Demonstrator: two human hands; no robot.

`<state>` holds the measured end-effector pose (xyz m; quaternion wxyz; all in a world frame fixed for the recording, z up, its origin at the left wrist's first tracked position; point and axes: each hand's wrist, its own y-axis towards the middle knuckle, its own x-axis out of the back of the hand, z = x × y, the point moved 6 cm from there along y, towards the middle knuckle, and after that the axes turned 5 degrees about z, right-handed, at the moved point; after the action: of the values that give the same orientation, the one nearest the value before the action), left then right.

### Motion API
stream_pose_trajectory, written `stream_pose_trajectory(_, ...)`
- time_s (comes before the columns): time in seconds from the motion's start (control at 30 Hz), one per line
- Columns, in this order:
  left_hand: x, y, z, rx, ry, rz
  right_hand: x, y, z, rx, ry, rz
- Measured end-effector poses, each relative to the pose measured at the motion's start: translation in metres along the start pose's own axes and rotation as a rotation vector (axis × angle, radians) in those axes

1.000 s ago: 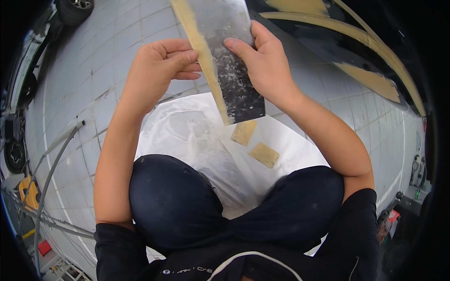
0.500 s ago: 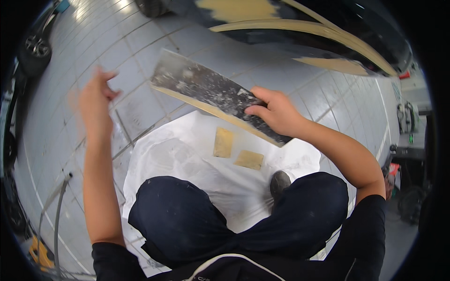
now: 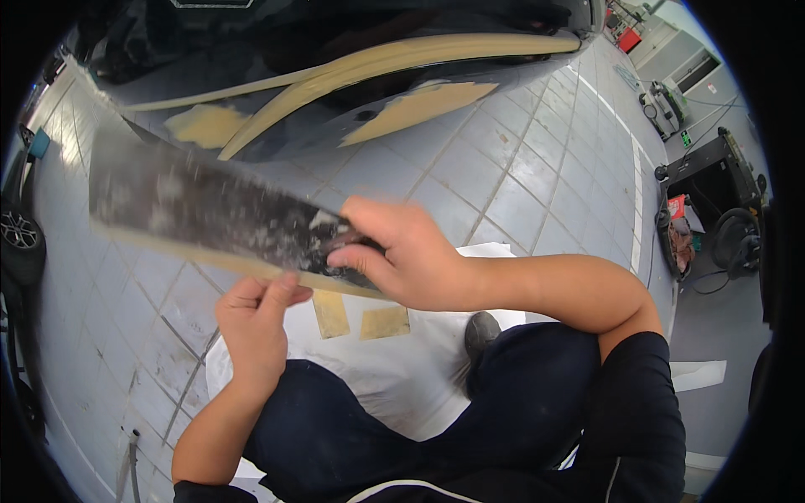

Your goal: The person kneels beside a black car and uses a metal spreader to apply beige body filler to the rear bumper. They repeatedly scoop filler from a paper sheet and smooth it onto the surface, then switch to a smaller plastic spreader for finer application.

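A long black panel (image 3: 243, 214), smeared with whitish dust and edged in tan along its lower side, is held slantwise in front of me. Its far left end is blurred by motion. My right hand (image 3: 411, 256) grips the right end, with thumb and forefinger on the face I see. At the lower tan edge, my left hand (image 3: 256, 323) has its thumb and curled fingers pinched together; what lies under the fingertips is partly hidden. Below the panel, two tan rectangular pieces, a left one (image 3: 332, 314) and a right one (image 3: 385, 323), lie on a white sheet (image 3: 394, 377).
Ahead stands a dark car body (image 3: 293, 59) with tan filler patches (image 3: 428, 105). A dark shoe (image 3: 482, 335) rests on the sheet. Black equipment (image 3: 704, 180) stands at the right, a car wheel (image 3: 18, 228) at the far left. A hose (image 3: 132, 465) lies lower left.
My left hand has come in from the left to the panel's lower edge. The panel and my right hand have shifted left. My view has turned, showing more of the car ahead.
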<state>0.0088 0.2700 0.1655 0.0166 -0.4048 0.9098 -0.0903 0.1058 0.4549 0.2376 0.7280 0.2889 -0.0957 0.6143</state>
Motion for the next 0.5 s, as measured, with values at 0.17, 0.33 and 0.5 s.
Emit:
stream_pose_trajectory(0.17, 0.021, 0.003, 0.000, -0.161, -0.198, -0.120, 0.039, -0.044, -0.030, 0.071, -0.147, 0.185)
stream_pose_trajectory(0.33, 0.075, -0.007, -0.088, -0.488, -0.347, -0.761, 0.105, -0.092, -0.080, 0.073, -0.487, 0.309)
stream_pose_trajectory(0.5, -0.124, -0.005, -0.074, -0.518, 1.025, 0.249, 0.121, -0.110, -0.102, 0.531, -0.963, 0.230)
